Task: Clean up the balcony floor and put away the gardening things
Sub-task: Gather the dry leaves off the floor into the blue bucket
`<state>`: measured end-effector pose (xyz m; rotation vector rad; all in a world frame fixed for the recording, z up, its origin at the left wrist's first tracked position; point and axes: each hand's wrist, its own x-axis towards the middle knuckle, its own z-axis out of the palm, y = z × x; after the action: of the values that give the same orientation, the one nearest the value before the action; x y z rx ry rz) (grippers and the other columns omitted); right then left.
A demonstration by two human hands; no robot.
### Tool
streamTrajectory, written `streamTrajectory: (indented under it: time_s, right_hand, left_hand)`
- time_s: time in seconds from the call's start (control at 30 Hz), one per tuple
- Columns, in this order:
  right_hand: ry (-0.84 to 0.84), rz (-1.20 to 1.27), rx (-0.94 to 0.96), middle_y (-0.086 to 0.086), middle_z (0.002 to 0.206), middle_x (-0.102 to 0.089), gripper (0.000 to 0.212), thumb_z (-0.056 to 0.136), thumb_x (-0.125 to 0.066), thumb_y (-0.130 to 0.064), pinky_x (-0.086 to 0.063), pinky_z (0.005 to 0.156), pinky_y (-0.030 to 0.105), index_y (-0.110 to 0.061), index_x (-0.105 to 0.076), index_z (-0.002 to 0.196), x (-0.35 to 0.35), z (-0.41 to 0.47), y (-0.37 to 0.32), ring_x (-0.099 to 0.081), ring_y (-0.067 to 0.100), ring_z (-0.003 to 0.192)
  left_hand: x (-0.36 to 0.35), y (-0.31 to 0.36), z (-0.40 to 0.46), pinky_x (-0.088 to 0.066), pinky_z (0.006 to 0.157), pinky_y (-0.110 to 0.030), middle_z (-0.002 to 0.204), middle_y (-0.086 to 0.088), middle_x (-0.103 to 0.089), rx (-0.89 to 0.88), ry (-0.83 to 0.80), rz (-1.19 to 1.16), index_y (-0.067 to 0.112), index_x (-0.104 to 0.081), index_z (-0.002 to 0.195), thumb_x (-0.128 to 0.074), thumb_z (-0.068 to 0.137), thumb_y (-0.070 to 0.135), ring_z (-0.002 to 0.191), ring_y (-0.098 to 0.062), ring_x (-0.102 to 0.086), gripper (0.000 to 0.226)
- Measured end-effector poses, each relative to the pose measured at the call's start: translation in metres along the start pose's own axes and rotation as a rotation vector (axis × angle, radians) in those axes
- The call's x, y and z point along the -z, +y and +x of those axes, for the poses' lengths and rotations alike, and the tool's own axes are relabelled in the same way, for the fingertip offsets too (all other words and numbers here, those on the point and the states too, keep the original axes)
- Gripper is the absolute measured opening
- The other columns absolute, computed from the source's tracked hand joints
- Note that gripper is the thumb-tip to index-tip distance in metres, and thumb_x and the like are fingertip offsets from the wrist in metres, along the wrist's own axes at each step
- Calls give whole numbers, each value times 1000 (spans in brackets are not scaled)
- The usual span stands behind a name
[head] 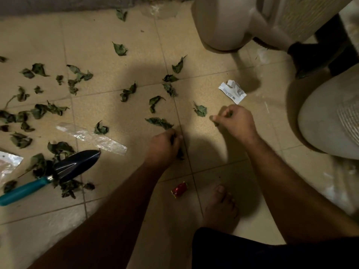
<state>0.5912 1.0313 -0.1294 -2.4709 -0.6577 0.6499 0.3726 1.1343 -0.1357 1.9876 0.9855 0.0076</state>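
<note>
Both hands are curled into loose fists low over the tiles. Left hand (165, 143) grips dark dried leaves, some poking out below the fingers, right over a grout line. Right hand (236, 121) pinches a small leaf scrap between thumb and curled fingers.

Nearest: a bare foot (220, 205) on the beige tiled floor (223, 158), with a red wrapper (179, 189) just left of it. Left of the forearms lies a trowel (58, 171), teal handle, dark blade, resting on a clump of leaves. A clear plastic strip (91, 137) lies just beyond the blade; another clear plastic piece (7, 162) sits at the left edge.

Further out, scattered dried leaves (48, 109) cover the left and middle tiles, densest at left. A torn white packet (232, 92) lies beyond the right hand. Pale pots (223, 26) stand far right and at the right edge. A wet patch (159, 11) shows by the far wall.
</note>
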Motion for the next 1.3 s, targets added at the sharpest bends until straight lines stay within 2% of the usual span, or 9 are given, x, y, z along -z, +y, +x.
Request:
streamTrajectory:
  time_s: [0.1, 0.23, 0.43, 0.53, 0.8, 0.97, 1.07, 1.17, 1.3]
  right_hand:
    - [12, -254, 37, -5, 72, -62, 34, 79, -77, -46, -40, 59, 27, -17, -60, 76, -8, -12, 8, -57, 14, 68]
    - [5, -195, 80, -1, 75, -64, 20, 90, -68, -31, -45, 63, 28, -15, -63, 80, -22, -18, 5, -60, 17, 72]
    - [-181, 740, -239, 4, 68, -60, 13, 95, -49, -11, -34, 45, 26, -4, -60, 97, -19, -23, -10, -45, 13, 53]
    - [-251, 920, -350, 18, 87, -69, 23, 93, -51, -5, -30, 39, 23, 4, -56, 114, -18, -20, -7, -46, 14, 53]
    - [-112, 732, -295, 0, 61, -54, 17, 92, -51, -4, -32, 38, 21, -2, -66, 100, -24, -12, -16, -44, 13, 49]
    - [39, 316, -1, -7, 94, -65, 31, 85, -74, -31, -50, 77, 22, -13, -66, 108, -34, 6, -27, -62, 10, 87]
    - [-47, -1, 122, -6, 102, -62, 50, 80, -76, -43, -48, 79, 26, -19, -60, 121, -44, 14, -30, -60, 13, 90]
    - [-58, -204, 210, 1, 86, -64, 19, 85, -70, -35, -47, 67, 30, -19, -61, 92, -51, 11, -31, -60, 20, 78]
    - [-79, 49, 169, 0, 66, -53, 23, 89, -58, -22, -39, 59, 31, -18, -48, 69, -46, -9, -33, -46, 14, 61]
  left_hand:
    - [3, -8, -4, -39, 55, -22, 79, 7, -55, 32, -25, 111, 22, -60, 100, -56, 96, 47, 69, -8, -54, 26]
    - [5, -14, -6, -55, 66, -34, 86, 2, -61, 122, -34, 200, 20, -59, 100, -63, 83, 64, 76, -15, -60, 48]
    - [-6, -11, -14, -49, 61, -29, 92, 5, -60, 131, -94, 264, 26, -59, 101, -66, 85, 59, 79, -11, -56, 37]
    - [-9, -12, -14, -53, 66, -31, 98, 2, -65, 114, -75, 253, 25, -61, 109, -60, 94, 45, 83, -12, -60, 25]
    - [-4, -5, -9, -34, 55, -19, 80, 4, -55, 90, 42, -38, 16, -58, 103, -51, 100, 25, 68, -8, -52, 12]
    - [3, 2, 0, -44, 59, -16, 88, 0, -68, 303, 84, -587, 14, -58, 98, -52, 100, 20, 71, -5, -62, 9]
    - [3, 2, 3, -43, 53, -13, 86, -2, -66, 311, 72, -711, 7, -59, 106, -51, 100, 19, 64, -1, -59, 16]
    - [6, 7, 3, -43, 50, -12, 86, -2, -60, 346, 83, -770, 7, -58, 116, -45, 103, 19, 68, -7, -55, 22]
    - [14, 5, 6, -43, 55, -25, 84, 0, -60, 320, 149, -667, 13, -64, 109, -41, 104, 24, 69, -13, -54, 26]
